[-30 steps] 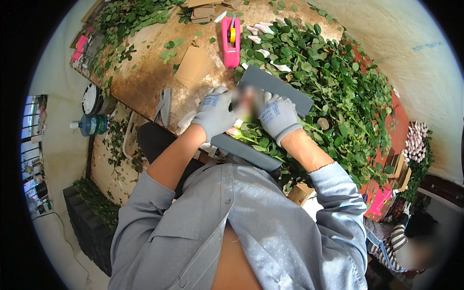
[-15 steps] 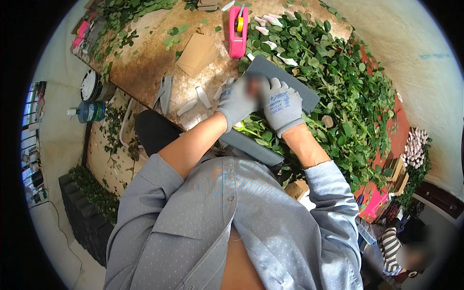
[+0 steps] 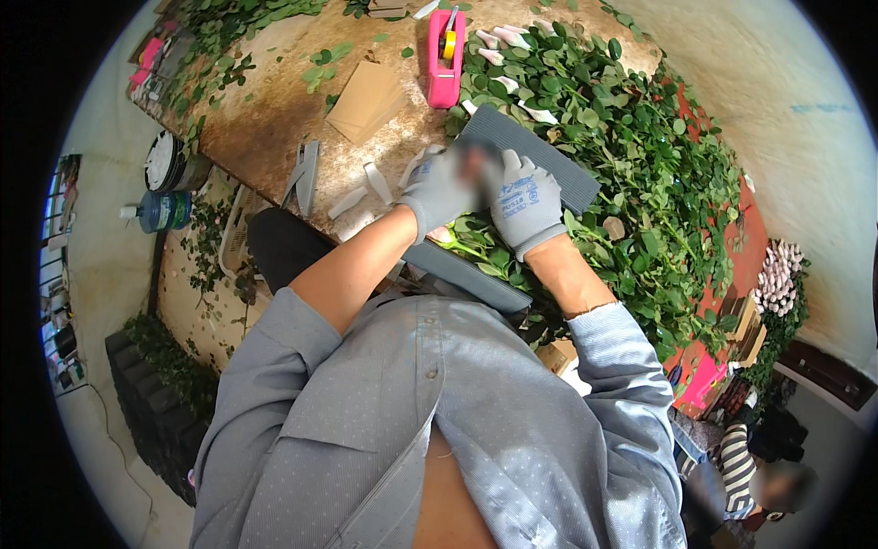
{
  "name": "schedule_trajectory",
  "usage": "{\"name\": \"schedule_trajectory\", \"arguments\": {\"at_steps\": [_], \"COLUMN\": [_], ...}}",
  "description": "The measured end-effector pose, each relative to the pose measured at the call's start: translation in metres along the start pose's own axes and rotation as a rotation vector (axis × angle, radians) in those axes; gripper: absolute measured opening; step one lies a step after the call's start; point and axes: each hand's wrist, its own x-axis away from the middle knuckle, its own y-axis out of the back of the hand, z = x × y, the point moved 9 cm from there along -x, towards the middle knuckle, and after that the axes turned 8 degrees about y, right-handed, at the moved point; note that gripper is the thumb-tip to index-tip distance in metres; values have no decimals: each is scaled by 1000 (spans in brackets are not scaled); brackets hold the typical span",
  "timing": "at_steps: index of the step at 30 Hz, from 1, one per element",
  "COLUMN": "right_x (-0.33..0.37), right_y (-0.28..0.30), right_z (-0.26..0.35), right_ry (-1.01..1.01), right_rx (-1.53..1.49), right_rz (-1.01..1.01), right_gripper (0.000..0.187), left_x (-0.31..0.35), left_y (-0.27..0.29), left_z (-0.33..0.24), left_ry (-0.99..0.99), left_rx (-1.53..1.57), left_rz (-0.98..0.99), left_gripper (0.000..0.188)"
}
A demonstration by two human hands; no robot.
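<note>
My left hand (image 3: pixel 433 189), in a grey glove, is closed around something; a blurred patch with a reddish spot at its fingertips hides what it is. Close beside it my right hand (image 3: pixel 525 203), gloved alike, has its fingers curled in toward the same patch. Both are over a grey ribbed holder, whose far panel (image 3: pixel 558 169) lies beyond the right fingers and whose near panel (image 3: pixel 471 276) runs in front of my body. Between the panels, below the hands, lie green leafy stems (image 3: pixel 489 258) and a pale pink-and-yellowish flower bud (image 3: pixel 443 234).
A pink tape dispenser (image 3: pixel 445 78) with yellow tape stands at the far side, beside brown cardboard sheets (image 3: pixel 368 102). A grey hand tool (image 3: pixel 304 178) and white strips (image 3: pixel 377 183) lie left of my hands. Leafy stems (image 3: pixel 640 174) heap on the right. Another person (image 3: pixel 736 467) is at lower right.
The whole view has shifted slightly. My hands stay together over the holder with only small movement, and more of the pale bud shows below my left hand.
</note>
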Motion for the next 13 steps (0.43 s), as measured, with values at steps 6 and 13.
{"name": "schedule_trajectory", "arguments": {"at_steps": [6, 13], "right_x": [2, 5], "right_y": [-31, -41], "right_z": [-2, -1], "right_ry": [-39, -83], "right_rx": [85, 84], "right_rz": [43, 109], "right_gripper": [20, 24], "left_x": [-15, -17], "left_y": [-11, -13], "left_z": [24, 25], "left_ry": [-169, -184], "left_rx": [-128, -114], "left_rz": [-125, -189], "left_gripper": [25, 14]}}
